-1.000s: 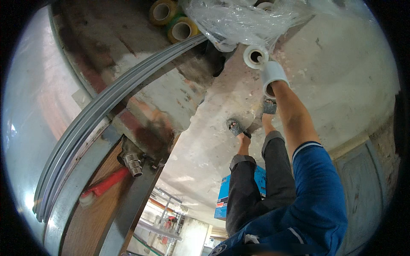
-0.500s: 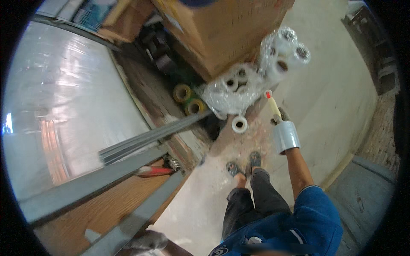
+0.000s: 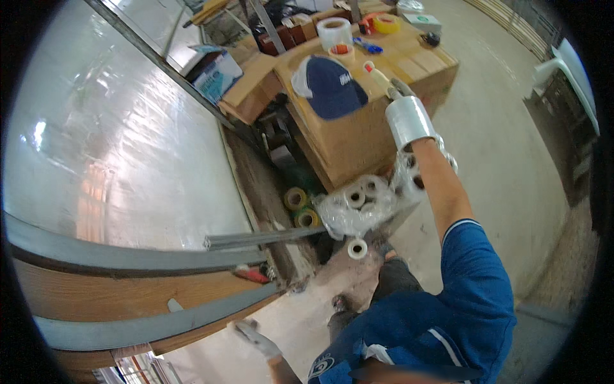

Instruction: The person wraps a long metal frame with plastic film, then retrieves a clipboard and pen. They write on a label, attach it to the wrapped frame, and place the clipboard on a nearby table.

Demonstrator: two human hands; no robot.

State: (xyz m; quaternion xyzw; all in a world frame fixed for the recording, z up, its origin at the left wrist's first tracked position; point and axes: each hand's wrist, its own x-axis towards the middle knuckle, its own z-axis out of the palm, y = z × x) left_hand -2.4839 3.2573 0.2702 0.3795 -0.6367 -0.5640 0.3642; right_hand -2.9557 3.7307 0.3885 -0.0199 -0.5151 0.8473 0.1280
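My right hand point(image 3: 401, 89), in a grey glove, reaches over the cardboard box point(image 3: 358, 150) at the far middle. Its fingers are closed round a pale cream stick point(image 3: 378, 78) with a red and white end; the exact kind I cannot make out. A roll of clear stretch film point(image 3: 409, 121) sits around that wrist like a sleeve. On the box, left of the stick, lies a navy and white cap point(image 3: 329, 86). Low on the left, my gloved left hand point(image 3: 257, 339) hangs near the wooden board's edge, fingers stretched out and holding nothing.
Tape rolls point(image 3: 385, 24), a white roll point(image 3: 334, 32) and a blue tool point(image 3: 368, 46) lie on the box. Plastic-wrapped rolls point(image 3: 358, 205) stand below it. Grey metal bars point(image 3: 262, 238) and a wooden board point(image 3: 115, 294) lie left, beside a large film-covered surface point(image 3: 128, 141).
My view has tipped up, showing the box top and cap. My right hand, still holding the stick, has moved from above the floor to over the box. My left hand shows more fully.
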